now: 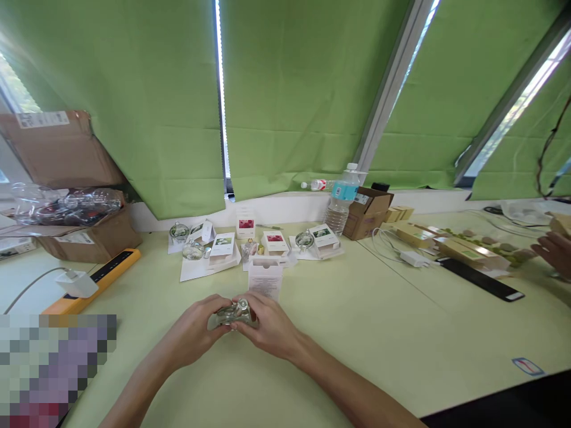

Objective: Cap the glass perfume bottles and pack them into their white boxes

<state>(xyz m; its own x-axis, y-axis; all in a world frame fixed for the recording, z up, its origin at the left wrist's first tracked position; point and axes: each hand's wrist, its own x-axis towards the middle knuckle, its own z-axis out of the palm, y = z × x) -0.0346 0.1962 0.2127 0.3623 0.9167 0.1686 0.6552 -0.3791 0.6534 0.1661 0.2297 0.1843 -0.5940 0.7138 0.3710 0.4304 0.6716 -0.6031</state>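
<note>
Low over the front of the table, both hands grip one clear glass perfume bottle. My left hand is closed on its left side, thumb below and fingers above. My right hand is closed on the other side, close to the round clear stopper. Just beyond the hands stands a white box with an open top and printed text. Behind it are small white boxes with pictures, among them a red-flower box and a green-picture box. Round glass bottles lie beside them on white sheets.
At left are an orange power strip with a white charger and an open cardboard box of plastic bottles. A large water bottle stands at the back. To the right lie a black phone and yellow boxes; another person's hand is at the edge.
</note>
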